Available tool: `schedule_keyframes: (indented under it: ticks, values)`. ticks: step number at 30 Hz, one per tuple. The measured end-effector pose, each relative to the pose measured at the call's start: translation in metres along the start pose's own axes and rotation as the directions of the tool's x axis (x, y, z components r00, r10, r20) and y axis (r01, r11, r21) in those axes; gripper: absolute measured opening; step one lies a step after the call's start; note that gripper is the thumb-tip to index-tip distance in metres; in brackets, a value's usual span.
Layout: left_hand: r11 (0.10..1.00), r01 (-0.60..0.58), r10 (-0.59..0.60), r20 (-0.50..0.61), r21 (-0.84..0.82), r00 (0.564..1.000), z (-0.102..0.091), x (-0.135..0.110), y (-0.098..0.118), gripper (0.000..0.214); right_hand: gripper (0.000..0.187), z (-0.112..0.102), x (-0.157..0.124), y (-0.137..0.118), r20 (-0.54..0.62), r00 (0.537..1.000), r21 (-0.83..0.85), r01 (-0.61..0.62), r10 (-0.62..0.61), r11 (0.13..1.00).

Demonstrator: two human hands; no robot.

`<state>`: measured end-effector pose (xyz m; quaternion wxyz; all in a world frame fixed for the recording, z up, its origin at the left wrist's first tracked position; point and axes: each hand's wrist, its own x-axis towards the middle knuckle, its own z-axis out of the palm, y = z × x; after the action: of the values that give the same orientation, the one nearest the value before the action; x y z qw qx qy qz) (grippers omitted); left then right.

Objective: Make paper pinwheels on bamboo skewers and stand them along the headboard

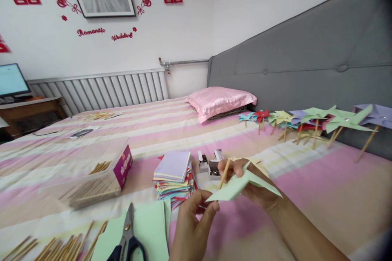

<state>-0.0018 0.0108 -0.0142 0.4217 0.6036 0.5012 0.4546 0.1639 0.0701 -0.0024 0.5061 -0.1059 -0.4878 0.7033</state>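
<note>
Over the bed, a light green paper pinwheel [230, 189] is held between both hands, its blades folded and tilted. My right hand [257, 189] is closed around it from the right, with a thin wooden stick [225, 173] standing up beside the fingers. At the lower left blade tip, my left hand [196, 222] is pinched with thumb and forefinger together. The pinwheel's centre is partly covered by the right fingers. Just behind the hands lie small open boxes [214, 168] with tiny dark pieces inside, and a stack of coloured paper squares [174, 167].
Scissors [128, 228] rest on green paper sheets [153, 224] at the front. Loose wooden sticks [61, 248] lie front left, near a clear plastic box [94, 185] of sticks. Finished pinwheels [317, 116] line the grey headboard [290, 57] at right. A pink pillow [220, 101] lies behind.
</note>
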Motion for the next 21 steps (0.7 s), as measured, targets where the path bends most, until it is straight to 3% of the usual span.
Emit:
schedule_keyframes:
  ticks: [11, 21]
  values:
    - [0.993, -0.108, 0.107, 0.026, 0.038, 0.994, -0.001, -0.003, 0.003, 0.018, 0.008, 0.008, 0.002, -0.001, -0.007, 1.0, -0.013, 0.017, -0.017, 1.0]
    - [0.987, -0.146, 0.147, -0.001, 0.071, 0.989, -0.002, -0.003, 0.006, 0.02, 0.012, 0.013, 0.002, -0.002, -0.037, 0.999, -0.02, 0.033, -0.034, 0.999]
